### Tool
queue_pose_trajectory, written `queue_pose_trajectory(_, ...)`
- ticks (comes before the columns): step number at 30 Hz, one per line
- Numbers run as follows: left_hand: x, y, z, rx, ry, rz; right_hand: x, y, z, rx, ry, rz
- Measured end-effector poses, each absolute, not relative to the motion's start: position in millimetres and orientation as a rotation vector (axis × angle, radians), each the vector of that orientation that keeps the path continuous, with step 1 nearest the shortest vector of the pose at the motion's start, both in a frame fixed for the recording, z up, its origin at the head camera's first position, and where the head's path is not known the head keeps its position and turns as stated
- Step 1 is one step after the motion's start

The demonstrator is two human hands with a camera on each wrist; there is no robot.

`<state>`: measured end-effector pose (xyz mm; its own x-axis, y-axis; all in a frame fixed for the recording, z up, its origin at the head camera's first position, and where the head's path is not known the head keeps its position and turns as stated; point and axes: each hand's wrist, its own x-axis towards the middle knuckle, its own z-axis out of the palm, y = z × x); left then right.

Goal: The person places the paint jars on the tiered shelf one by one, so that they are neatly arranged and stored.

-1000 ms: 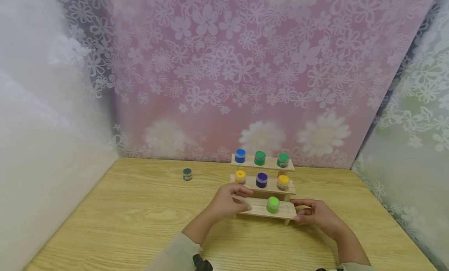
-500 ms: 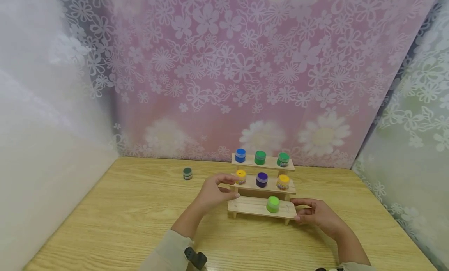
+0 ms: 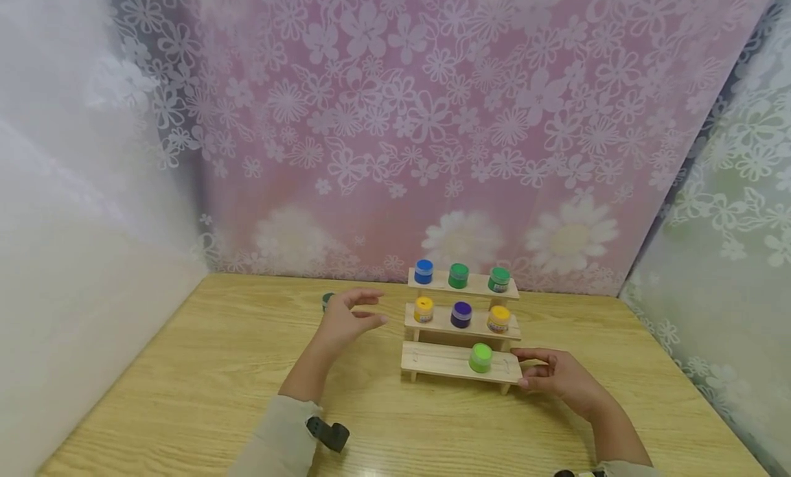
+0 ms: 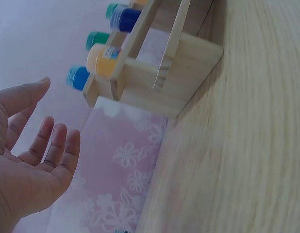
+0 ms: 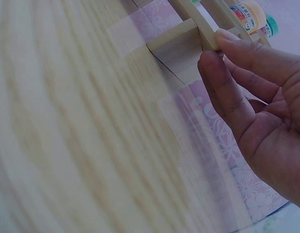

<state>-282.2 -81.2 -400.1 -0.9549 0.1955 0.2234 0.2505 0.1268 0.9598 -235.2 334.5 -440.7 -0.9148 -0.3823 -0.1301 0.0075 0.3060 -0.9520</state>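
A three-tier wooden display stand [image 3: 435,357] stands on the table, bearing small paint jars. My right hand [image 3: 561,379] is at the right end of its lowest shelf; in the right wrist view, thumb and forefinger pinch the shelf's corner [image 5: 208,36]. A light green jar [image 3: 480,358] sits right of centre on that shelf. To the stand's left, my left hand [image 3: 340,324] is in the air with fingers spread and nothing between them. Just behind it, a dark green jar [image 3: 327,299] on the table is partly hidden by the hand.
On the middle shelf are a yellow jar [image 3: 423,310], a purple jar [image 3: 461,315] and an orange-yellow jar [image 3: 498,319]. The top shelf holds a blue jar [image 3: 423,272] and two green ones. A pink floral curtain [image 3: 371,154] hangs behind the table [image 3: 204,381].
My left hand has moved left and away from the stand, from the lowest shelf's left end to in front of the dark green jar. My right hand has stayed in place.
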Motion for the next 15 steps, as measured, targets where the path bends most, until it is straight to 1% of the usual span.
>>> queue_pose_trajectory(15, -300.7, -122.3, -409.0, -0.211, -2.324, -1.971, -235.6, 334.0, -440.1, -0.319, 2.247, -1.643)
